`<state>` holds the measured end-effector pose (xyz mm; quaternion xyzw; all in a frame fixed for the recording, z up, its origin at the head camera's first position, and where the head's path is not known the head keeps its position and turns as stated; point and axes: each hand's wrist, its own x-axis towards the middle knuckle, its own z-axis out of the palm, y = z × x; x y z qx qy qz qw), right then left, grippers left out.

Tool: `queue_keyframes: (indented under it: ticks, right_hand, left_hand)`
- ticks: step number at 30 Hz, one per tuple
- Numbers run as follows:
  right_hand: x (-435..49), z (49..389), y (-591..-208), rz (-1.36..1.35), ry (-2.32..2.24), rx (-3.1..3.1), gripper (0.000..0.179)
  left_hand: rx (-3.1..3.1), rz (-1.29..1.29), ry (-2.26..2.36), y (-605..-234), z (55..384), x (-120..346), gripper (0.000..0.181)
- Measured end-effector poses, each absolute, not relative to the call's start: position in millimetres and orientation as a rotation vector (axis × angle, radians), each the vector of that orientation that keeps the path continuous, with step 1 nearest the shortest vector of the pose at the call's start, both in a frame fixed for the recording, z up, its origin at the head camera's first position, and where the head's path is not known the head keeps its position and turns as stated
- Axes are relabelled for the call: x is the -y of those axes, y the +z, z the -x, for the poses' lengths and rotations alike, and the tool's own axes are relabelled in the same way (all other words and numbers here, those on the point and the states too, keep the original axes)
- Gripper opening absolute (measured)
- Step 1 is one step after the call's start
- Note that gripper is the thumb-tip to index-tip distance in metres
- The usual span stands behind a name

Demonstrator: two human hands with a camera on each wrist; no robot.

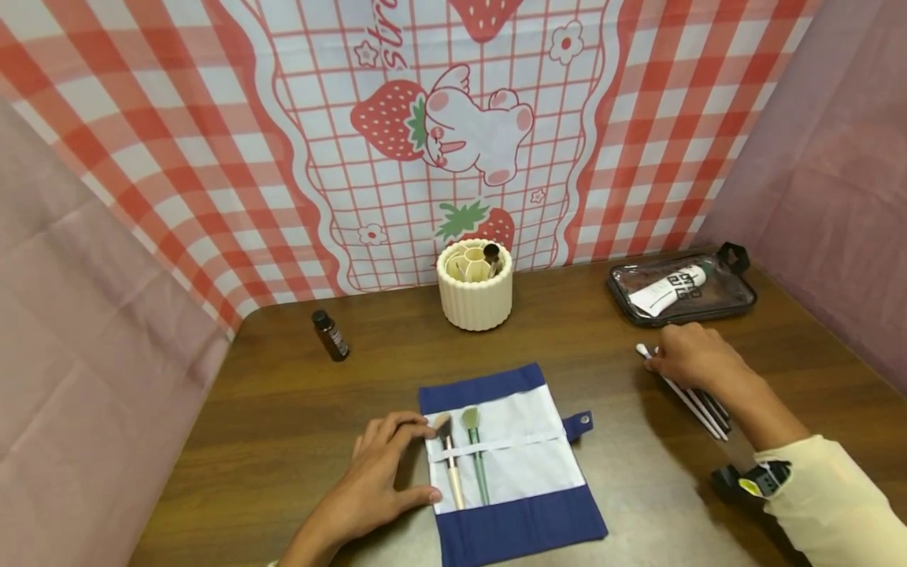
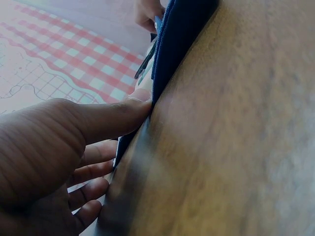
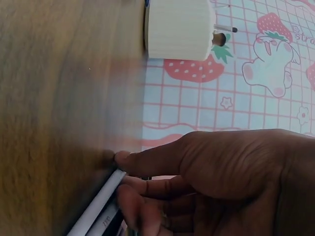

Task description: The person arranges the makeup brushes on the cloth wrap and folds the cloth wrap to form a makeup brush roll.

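Observation:
A brush roll [image 1: 510,480], navy with a white inside, lies unfolded on the table. Under its elastic strap sit a tan makeup brush [image 1: 453,465] and a green makeup brush [image 1: 478,461]. My left hand [image 1: 383,468] rests at the roll's left edge, thumb and fingers spread; in the left wrist view the thumb touches the navy edge [image 2: 170,54]. Over on the right, my right hand [image 1: 697,362] is bent down over several slim sticks. Its thumb and finger pinch near the end of a white stick [image 3: 101,201]; a second stick [image 3: 104,223] with lettering lies alongside.
At the back stands a cream ribbed holder [image 1: 475,295] with a few brushes. A small dark bottle [image 1: 331,337] is at the back left. A clear black-edged pouch [image 1: 733,291] with a white tube [image 1: 666,291] on it lies behind my right hand. Curtains border the table.

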<state>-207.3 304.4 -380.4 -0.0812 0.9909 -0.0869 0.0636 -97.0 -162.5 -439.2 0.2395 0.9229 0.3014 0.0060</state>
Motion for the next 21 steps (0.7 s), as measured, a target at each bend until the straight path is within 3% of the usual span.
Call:
queue_keyframes:
  ticks: [13, 21]
  right_hand:
    - [-291.2, 206.0, -365.7, 0.314, -0.409, -2.909, 0.034]
    - [-279.8, 207.4, -352.8, 0.449, -0.746, -2.819, 0.015]
  left_hand:
    - [-2.900, -0.774, 0.948, -440.1, 96.8, 163.4, 0.071]
    - [-2.895, -0.772, 0.949, -440.0, 97.4, 163.4, 0.071]
